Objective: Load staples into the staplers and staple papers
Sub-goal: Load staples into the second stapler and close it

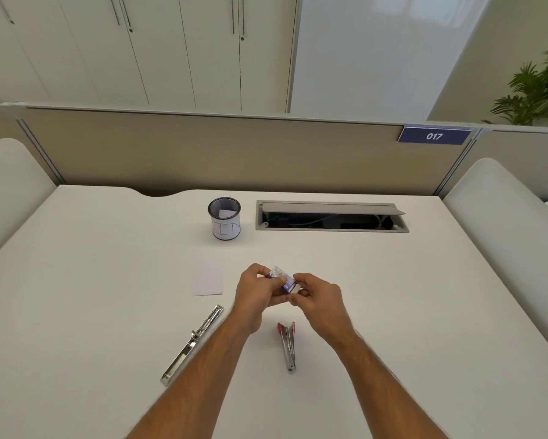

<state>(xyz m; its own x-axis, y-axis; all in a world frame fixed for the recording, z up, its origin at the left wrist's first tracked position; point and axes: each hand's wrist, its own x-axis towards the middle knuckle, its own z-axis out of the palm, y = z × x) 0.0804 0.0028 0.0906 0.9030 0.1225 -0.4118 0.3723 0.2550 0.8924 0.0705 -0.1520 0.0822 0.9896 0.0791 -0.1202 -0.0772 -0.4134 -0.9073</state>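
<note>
Above the middle of the white desk (107, 280), my left hand (256, 294) and my right hand (317, 296) both grip a small purple and white staple box (283, 278); my right fingers pinch its right end. A silver stapler (194, 340) lies swung fully open to the left of my left forearm. A small red and silver stapler (287, 345) lies between my forearms, below the box. A small stack of white papers (207, 278) rests flat left of my left hand.
A black mesh cup (224, 221) with a white label and a slip of paper inside stands at the back. To its right a cable hatch (329, 217) in the desk has its lid raised. Beige partitions surround the desk.
</note>
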